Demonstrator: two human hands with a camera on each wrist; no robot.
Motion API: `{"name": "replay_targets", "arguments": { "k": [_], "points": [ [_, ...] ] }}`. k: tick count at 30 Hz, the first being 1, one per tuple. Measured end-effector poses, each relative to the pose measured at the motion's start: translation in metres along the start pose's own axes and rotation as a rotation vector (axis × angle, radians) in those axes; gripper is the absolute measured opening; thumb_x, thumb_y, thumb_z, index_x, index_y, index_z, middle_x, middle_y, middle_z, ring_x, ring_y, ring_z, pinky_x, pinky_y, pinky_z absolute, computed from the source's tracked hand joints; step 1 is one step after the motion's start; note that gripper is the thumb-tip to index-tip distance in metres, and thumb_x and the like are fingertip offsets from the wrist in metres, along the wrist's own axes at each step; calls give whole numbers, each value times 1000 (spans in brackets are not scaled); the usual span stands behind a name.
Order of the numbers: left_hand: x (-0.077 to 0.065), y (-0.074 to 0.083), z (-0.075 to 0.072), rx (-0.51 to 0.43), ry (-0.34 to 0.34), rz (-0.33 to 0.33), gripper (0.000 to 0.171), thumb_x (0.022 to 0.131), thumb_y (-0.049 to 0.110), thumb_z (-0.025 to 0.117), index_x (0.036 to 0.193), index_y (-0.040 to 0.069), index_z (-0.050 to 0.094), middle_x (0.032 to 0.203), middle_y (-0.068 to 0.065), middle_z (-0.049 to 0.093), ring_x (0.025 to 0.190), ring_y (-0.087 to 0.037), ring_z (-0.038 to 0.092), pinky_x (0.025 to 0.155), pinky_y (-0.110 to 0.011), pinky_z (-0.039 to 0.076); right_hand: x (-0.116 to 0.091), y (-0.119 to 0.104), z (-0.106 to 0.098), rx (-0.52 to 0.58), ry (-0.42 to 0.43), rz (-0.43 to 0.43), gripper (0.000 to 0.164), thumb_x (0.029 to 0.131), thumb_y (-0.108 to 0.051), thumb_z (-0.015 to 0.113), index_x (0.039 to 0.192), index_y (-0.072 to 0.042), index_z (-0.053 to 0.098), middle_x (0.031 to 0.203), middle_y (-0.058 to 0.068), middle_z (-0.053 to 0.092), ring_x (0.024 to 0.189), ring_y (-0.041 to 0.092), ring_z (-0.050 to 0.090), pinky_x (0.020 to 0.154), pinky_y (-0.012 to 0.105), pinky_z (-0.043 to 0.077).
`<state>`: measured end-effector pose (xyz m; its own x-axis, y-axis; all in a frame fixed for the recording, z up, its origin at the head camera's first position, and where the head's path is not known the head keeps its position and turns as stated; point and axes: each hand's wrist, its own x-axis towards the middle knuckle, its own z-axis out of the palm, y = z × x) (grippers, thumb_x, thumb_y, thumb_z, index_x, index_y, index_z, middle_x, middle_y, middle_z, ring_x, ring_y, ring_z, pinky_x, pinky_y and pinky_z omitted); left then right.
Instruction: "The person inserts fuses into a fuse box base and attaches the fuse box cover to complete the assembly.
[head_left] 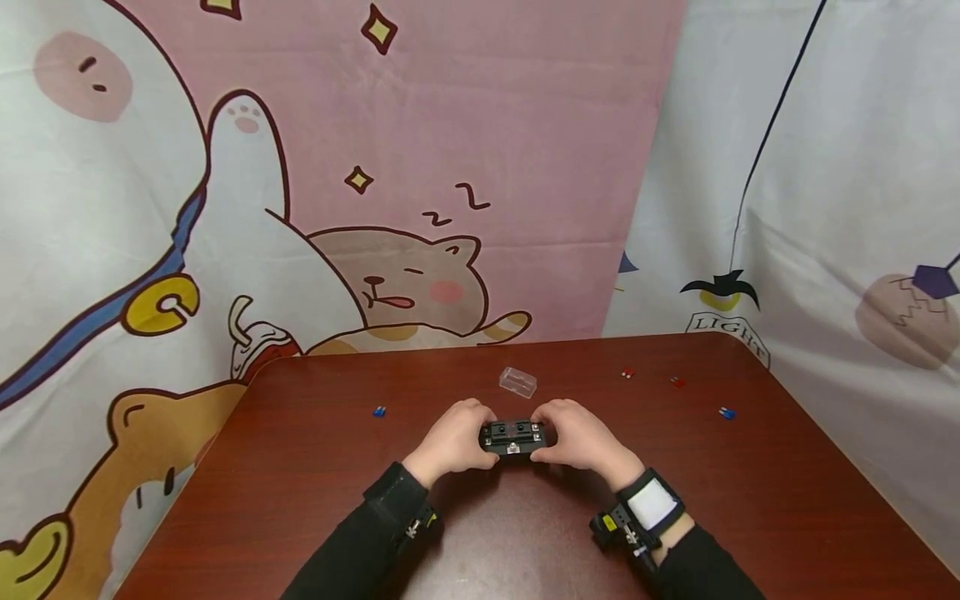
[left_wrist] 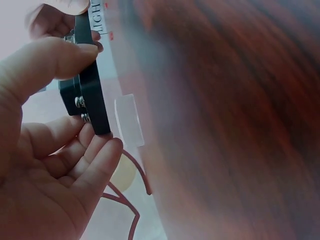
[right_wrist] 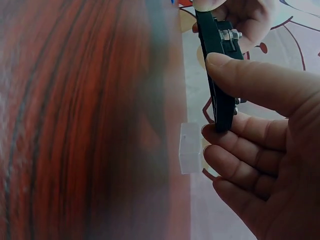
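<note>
Both hands grip a black terminal block [head_left: 513,437] between them, one at each end. My left hand [head_left: 457,437] pinches its left end, with the thumb at the near edge and fingers on the far side. At the right end my right hand [head_left: 581,435] holds it the same way. Metal screws [left_wrist: 80,102] stick out from one face of the block in the left wrist view, and a bolt with nuts [right_wrist: 230,35] shows in the right wrist view. Just beyond the hands lies a clear plastic cover [head_left: 518,382].
On the brown table [head_left: 300,500] lie small blue connectors [head_left: 379,412] to the left and more blue connectors [head_left: 727,412] to the right. Red connectors [head_left: 627,374] and another red pair [head_left: 677,382] lie toward the back right. A printed cloth [head_left: 525,125] hangs behind the table.
</note>
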<state>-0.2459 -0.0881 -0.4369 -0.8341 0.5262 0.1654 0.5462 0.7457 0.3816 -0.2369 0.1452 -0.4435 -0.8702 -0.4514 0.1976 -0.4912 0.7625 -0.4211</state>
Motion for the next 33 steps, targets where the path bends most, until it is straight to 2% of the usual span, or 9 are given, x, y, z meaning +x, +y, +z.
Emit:
{"name": "replay_targets", "arguments": {
  "k": [10,15,21,33],
  "points": [
    [9,-3,7,3,-50,4,44,65,26,90,98,6,70,86,2,57,79,-13,52,75,-29,46,8,8,2,-9,-55,-4,39,68,-27,90,94,-11,67,85,-4,59,76,12,50,70,34,44],
    [15,-4,9,25,-84,-9,43,65,27,91,98,7,70,86,3,57,79,-13,52,77,-29,46,11,11,5,-18,-76,-6,40,67,-27,90,94,-10,67,84,-4,58,76,12,49,70,34,44],
    [19,-8,14,7,-133,-34,42,67,27,90,98,8,70,87,3,56,80,-13,52,77,-29,46,15,14,9,-15,-103,19,42,65,-27,91,95,-9,67,86,-3,58,77,13,50,72,36,45],
    [20,-10,17,32,-133,-19,40,65,26,91,94,8,70,84,3,56,77,-12,51,74,-28,44,18,16,15,-45,-111,15,42,64,-29,92,92,-11,67,87,-3,57,78,14,50,73,36,46]
  ]
}}
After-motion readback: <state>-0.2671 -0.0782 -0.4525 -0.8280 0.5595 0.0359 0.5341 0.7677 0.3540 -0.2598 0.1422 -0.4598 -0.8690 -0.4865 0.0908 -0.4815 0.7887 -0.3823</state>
